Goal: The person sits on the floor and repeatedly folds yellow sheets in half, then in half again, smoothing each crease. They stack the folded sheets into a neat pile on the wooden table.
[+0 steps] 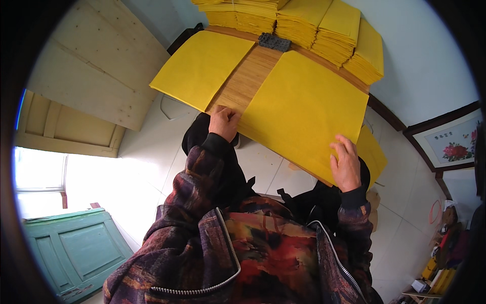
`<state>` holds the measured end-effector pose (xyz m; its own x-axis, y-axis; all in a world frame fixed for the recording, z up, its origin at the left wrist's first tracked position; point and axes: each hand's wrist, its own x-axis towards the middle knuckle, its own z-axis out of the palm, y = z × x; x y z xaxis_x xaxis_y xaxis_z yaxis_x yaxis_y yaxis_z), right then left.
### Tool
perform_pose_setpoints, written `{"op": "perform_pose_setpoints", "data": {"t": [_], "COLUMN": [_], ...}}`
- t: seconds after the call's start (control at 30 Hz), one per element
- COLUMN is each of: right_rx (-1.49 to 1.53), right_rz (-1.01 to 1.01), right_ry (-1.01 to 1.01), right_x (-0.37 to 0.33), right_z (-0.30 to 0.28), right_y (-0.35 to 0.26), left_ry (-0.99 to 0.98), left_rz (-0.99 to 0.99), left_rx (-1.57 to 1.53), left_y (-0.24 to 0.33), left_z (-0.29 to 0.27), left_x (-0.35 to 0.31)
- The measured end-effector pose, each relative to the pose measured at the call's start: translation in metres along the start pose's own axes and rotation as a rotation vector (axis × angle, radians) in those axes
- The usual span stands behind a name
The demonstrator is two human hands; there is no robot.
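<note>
Big matte yellow paper sheet [304, 111] lay flat mid-frame on the grainy wooden surface [248, 78]. Left hand [223, 122] pinched its near-left corner, right hand [346, 164] pressed flat with fingers spread on the lower right edge. Another sheet [202, 66] sat upper left, thick yellow stacks [324, 30] and a dark bumpy block [275, 41] up top.

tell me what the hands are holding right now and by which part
Both hands are on the large yellow paper sheet: the left hand at its near left corner, the right hand on its near right edge. A firm grip cannot be told.
</note>
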<state>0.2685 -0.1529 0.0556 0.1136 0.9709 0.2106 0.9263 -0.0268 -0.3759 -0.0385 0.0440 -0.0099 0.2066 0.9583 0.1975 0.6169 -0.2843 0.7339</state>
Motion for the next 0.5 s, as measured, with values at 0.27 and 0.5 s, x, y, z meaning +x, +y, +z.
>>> {"op": "perform_pose_setpoints", "data": {"t": [0.27, 0.5], "right_rx": [0.09, 0.106], "right_rz": [-0.013, -0.013], "right_ry": [0.04, 0.064], "right_x": [-0.015, -0.018], "right_z": [0.004, 0.005], "right_y": [-0.013, -0.013], "left_ry": [0.002, 0.016], "left_rz": [-0.032, -0.014], "left_rx": [0.072, 0.113], "left_y": [-0.007, -0.014], "left_z": [0.008, 0.01], "left_x": [0.003, 0.004]}}
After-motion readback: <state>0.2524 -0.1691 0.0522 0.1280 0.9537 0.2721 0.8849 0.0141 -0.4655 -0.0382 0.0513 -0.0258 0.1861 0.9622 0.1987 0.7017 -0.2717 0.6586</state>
